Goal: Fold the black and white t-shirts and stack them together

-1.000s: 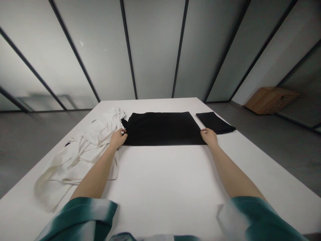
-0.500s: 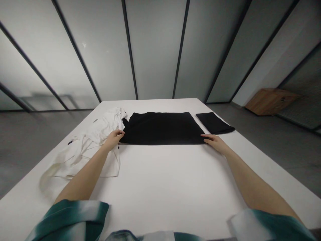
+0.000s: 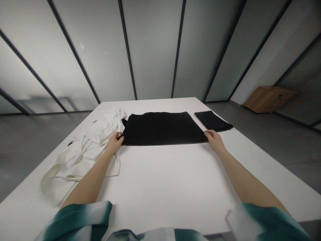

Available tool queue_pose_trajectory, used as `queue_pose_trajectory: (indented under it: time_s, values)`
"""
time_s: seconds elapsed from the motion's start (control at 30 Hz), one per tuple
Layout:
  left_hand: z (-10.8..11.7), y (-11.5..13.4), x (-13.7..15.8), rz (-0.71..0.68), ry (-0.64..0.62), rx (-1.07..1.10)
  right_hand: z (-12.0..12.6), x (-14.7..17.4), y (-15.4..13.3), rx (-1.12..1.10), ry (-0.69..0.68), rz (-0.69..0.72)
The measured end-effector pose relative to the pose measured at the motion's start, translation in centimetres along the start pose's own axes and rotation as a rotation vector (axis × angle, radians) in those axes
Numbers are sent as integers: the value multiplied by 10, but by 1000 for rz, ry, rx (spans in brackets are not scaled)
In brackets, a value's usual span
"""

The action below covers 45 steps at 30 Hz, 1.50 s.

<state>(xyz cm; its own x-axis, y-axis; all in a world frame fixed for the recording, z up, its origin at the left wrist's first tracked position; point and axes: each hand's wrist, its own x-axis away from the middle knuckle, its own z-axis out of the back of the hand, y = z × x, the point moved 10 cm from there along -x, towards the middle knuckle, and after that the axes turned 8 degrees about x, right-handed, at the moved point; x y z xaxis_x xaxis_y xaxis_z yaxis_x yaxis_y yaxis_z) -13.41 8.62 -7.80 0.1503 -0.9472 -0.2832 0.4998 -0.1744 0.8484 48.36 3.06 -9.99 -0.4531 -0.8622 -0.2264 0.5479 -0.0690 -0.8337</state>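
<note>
A wide black cloth (image 3: 163,129), perhaps a garment, lies spread flat on the white table (image 3: 170,180). At its near left corner my left hand (image 3: 115,141) pinches the edge between thumb and fingers. My right hand (image 3: 213,138) grips the near right edge in the same way. Just beyond that hand rests a smaller black folded cloth (image 3: 213,121). Crumpled white fabric (image 3: 87,144) spreads along the left side, partly behind my left forearm. Between it and the black cloth a small dark scrap shows.
Frosted glass panels (image 3: 150,50) with dark frames stand behind the table. A wooden cabinet (image 3: 268,99) is on the grey floor at the far right. The table's right edge slants away past the folded cloth.
My right hand has gone from fingers laid out at the cloth's edge to a pinch on it. The left hand keeps its corner, and the view has shifted slightly.
</note>
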Motion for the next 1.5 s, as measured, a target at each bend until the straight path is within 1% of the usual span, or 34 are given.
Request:
queue_pose_trajectory:
  time_s: [0.1, 0.27, 0.47, 1.17, 1.4, 1.5]
  values:
    - [-1, 4, 1, -16, -5, -62, -4, 0, -6, 138, -18, 87]
    - [-6, 4, 3, 19, -67, -116, -9, -2, -5, 256, -45, 96]
    - [-7, 3, 2, 22, -81, -141, -11, -1, -6, 305, -57, 100]
    - [-9, 0, 1, -5, -87, -146, -13, -4, -2, 300, -65, 117]
    - [-9, -4, 0, 0, -72, -117, -13, -3, -4, 309, -63, 132]
    - [-9, -5, -1, -7, -70, -65, -13, -5, -2, 295, -55, 146]
